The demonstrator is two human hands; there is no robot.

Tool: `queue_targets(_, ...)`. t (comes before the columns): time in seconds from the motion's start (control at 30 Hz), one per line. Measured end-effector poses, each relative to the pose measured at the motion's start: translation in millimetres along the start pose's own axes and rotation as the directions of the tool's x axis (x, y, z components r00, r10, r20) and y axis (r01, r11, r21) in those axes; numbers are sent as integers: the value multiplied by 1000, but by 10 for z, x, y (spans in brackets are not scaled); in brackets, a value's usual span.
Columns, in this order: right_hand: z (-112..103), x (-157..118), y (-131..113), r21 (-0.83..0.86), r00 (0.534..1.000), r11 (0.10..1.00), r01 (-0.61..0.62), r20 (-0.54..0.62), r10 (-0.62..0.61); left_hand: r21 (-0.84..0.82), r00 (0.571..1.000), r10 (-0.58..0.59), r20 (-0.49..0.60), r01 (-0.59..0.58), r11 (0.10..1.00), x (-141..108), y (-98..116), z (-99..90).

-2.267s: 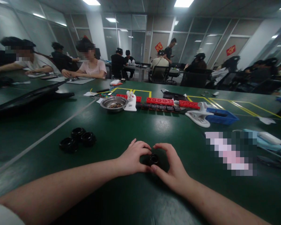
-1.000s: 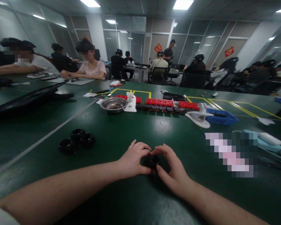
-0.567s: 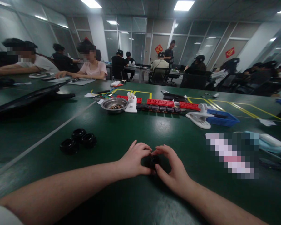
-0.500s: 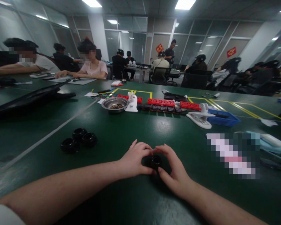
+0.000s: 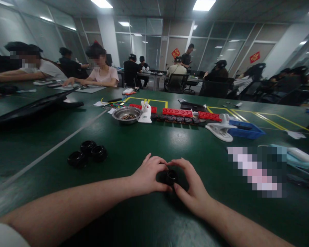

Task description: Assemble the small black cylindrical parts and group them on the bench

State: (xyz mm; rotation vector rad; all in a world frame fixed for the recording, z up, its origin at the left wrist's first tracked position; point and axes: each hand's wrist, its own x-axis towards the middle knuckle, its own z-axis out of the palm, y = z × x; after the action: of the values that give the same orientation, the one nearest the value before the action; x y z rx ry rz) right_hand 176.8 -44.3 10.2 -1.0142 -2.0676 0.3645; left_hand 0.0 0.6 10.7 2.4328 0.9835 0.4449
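Observation:
Low over the green table, my left hand and my right hand curl around one black ring-shaped part with a round opening on top. Fingers and thumbs of both hands close on it from either side, and they cover much of its outside. Further left, a cluster of three glossy black ring-shaped parts stands on the table, apart from my hands.
Beyond my hands stand a metal bowl of small pieces, a white clip stand, red blocks, another white clip and a blue tray. A long black object lies left. Several people sit at tables behind.

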Motion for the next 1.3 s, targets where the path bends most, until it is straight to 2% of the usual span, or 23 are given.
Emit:
queue_targets(0.13, 16, 6, -7, -75, 994, 994, -80, -82, 74, 0, 1000, 5, 1, -5, 1000, -2, -3, 3)
queue_targets(0.23, 30, 3, -6, -75, 992, 991, -111, -61, 106, 11, 1000, 8, -1, -8, 1000, 4, -7, 11)
queue_targets(0.43, -15, 2, -16, 89, 999, 996, -5, 47, 1, 3, 1000, 1, 0, -1, 1000, 0, 0, 5)
queue_targets(0.7, 31, -7, 2, -59, 990, 989, -135, -47, 132, 8, 1000, -3, 12, 3, 1000, -2, 6, -1)
queue_targets(0.77, 36, -13, 1, -27, 992, 992, -121, -28, 120, 13, 1000, 5, 8, -5, 1000, -2, -7, 12)
queue_targets(0.93, 6, -4, -8, 39, 999, 999, -6, 51, 4, 8, 1000, 11, -9, -11, 1000, -4, -17, 22)
queue_targets(1.17, 35, -1, 10, -47, 991, 990, -131, -45, 129, 0, 1000, -1, 13, 1, 1000, -2, 4, -7)
queue_targets(1.3, 6, 3, -20, 47, 998, 997, -54, 18, 53, 6, 1000, -3, 9, 3, 1000, 4, -5, 1)
